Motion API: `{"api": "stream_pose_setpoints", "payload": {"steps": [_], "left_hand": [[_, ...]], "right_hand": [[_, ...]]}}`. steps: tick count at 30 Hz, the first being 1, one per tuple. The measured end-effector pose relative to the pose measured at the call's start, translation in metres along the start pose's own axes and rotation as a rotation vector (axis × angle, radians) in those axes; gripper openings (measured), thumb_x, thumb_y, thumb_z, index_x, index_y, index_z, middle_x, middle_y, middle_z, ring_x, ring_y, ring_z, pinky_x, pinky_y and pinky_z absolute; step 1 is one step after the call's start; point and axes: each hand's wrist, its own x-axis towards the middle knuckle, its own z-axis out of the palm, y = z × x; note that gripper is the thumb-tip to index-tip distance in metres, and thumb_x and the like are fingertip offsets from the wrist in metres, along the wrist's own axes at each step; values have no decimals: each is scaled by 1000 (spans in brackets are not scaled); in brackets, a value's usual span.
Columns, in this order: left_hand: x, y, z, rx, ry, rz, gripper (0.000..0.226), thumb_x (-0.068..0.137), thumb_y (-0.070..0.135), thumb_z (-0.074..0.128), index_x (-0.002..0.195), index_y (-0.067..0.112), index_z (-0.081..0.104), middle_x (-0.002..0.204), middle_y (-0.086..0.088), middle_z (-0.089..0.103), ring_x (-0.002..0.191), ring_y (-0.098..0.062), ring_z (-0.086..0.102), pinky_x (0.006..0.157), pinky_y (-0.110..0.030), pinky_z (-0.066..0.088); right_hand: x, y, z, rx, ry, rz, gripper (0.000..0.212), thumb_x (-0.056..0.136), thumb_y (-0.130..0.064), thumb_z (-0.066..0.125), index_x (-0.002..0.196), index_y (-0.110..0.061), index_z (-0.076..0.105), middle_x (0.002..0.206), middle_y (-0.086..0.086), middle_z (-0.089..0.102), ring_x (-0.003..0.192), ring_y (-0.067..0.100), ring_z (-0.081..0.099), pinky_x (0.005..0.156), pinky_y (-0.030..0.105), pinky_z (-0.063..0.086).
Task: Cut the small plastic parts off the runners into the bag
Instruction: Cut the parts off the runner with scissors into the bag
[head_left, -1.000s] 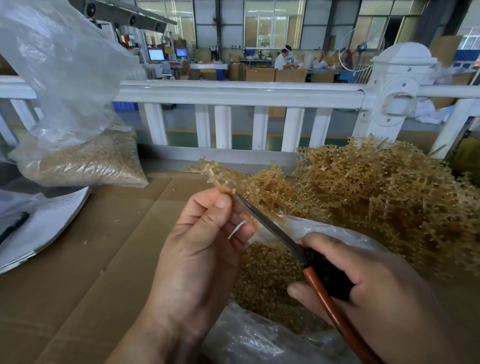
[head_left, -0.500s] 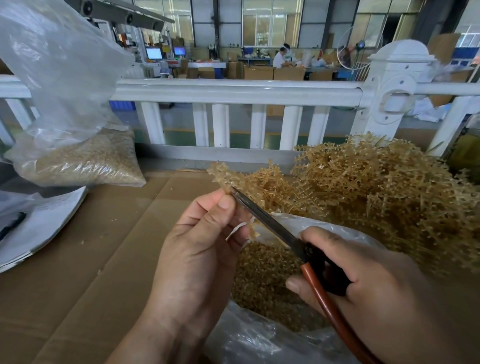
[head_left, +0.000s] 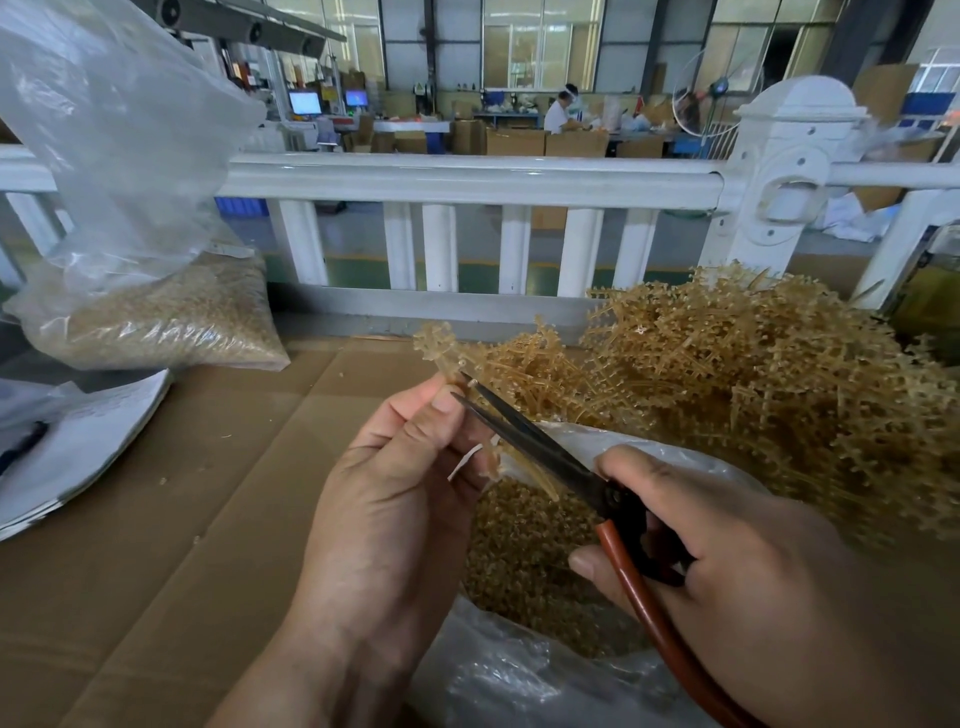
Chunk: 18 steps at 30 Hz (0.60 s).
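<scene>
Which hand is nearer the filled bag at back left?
Left. The left hand, pinching a runner, sits right of the filled bag; the right hand, on the scissors, is farther right.

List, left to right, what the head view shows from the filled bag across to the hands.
filled bag → left hand, pinching a runner → scissors → right hand, gripping the scissors

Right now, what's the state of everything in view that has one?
left hand: pinches a runner above the open bag.
right hand: grips the scissors' handles.
scissors: blades parted, tips at the runner.
runner: parts attached at its top end.
open bag: mouth open under the hands, partly filled with cut parts.
runner pile: heaped at right.
far bag: filled at the bottom, far left.
</scene>
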Motion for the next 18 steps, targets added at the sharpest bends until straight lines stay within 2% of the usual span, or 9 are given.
{"api": "stream_pose_setpoints", "payload": {"steps": [5,10,16,18], "left_hand": [[0,1,2,-9,5,-13,2,80,16,68,81,15,69,68,-2,59,61,-10,57,60,-21,52],[0,2,5,-16,7,-21,7,80,17,66,76,17,72,69,-1,61,62,-9,60,62,-21,53],[-1,2,5,6,11,-16,5,81,18,66,78,15,68,71,-1,61,64,-9,59,60,-20,52],[-1,1,5,17,12,-13,4,82,18,66,79,15,66,71,-1,60,64,-9,59,60,-20,51]], "right_hand": [[0,0,0,43,-45,40,52,74,-81,37,114,-51,52,68,-29,57,60,-5,57,49,17,49],[1,0,1,65,-69,71,56,70,-85,36,116,-55,48,70,-31,59,67,-7,59,52,20,51],[1,-1,1,103,-132,90,62,59,-92,29,118,-70,25,95,-47,52,86,-15,55,67,17,50],[2,-2,-1,120,-129,90,63,57,-94,33,116,-72,23,94,-46,54,83,-12,58,69,19,51]]}}
